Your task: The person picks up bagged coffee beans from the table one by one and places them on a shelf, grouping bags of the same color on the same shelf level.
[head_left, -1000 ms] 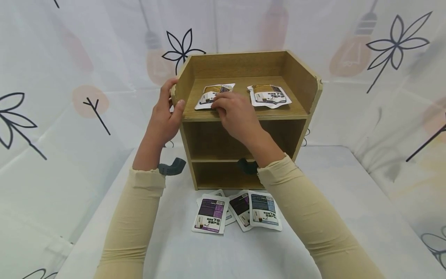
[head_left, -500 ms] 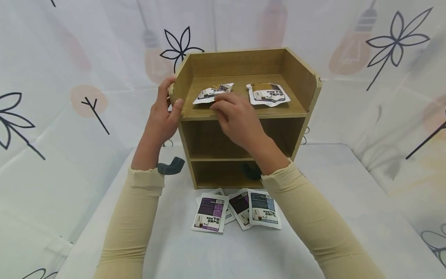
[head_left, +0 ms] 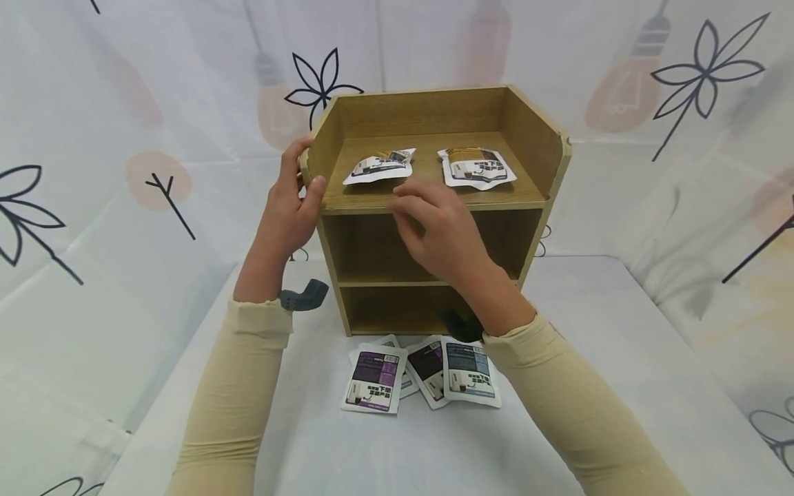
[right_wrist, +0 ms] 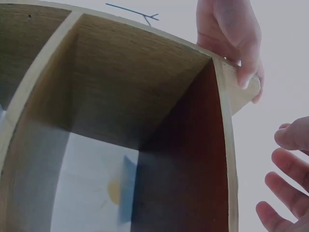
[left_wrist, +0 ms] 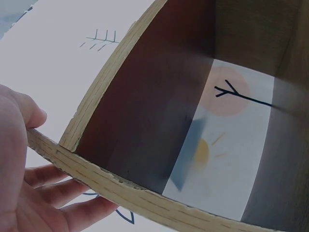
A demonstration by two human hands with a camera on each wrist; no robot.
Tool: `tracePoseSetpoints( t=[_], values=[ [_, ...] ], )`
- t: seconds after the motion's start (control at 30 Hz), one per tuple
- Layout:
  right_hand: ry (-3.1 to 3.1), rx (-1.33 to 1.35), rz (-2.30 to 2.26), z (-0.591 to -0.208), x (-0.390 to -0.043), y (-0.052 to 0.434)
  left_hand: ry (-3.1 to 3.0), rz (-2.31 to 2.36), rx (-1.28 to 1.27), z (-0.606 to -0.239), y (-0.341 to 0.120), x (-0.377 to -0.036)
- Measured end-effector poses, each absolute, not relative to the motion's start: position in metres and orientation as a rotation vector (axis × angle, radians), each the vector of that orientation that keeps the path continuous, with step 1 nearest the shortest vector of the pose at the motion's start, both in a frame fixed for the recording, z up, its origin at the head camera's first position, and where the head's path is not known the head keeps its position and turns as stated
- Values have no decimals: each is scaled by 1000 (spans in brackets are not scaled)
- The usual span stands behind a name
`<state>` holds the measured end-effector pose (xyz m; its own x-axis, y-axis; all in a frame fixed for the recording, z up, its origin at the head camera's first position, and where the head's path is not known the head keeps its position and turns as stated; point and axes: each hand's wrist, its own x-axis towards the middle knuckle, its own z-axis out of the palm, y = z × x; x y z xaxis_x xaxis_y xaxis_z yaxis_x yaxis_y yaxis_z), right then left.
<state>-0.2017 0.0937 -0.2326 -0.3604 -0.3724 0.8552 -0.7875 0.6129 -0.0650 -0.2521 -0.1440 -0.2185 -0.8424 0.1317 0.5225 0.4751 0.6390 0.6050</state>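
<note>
my left hand (head_left: 287,207) grips the left front corner of the wooden shelf (head_left: 434,207), thumb on the front edge, fingers curled round the side wall. my right hand (head_left: 442,231) hovers at the top tier's front edge, fingers loose, holding nothing. the left packet (head_left: 378,165) lies on the top tier near its left wall, the right packet (head_left: 476,167) well apart from it.

two packets (head_left: 426,166) on shelf (head_left: 434,200), four packets (head_left: 422,375) before it
</note>
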Motion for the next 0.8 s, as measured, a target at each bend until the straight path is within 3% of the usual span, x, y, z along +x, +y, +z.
tracePoseSetpoints(
  t=[0.8],
  values=[
    [-1997,935,622,-267,-177,108,-2443,-1076,-480,-216,-145,-250]
  ],
)
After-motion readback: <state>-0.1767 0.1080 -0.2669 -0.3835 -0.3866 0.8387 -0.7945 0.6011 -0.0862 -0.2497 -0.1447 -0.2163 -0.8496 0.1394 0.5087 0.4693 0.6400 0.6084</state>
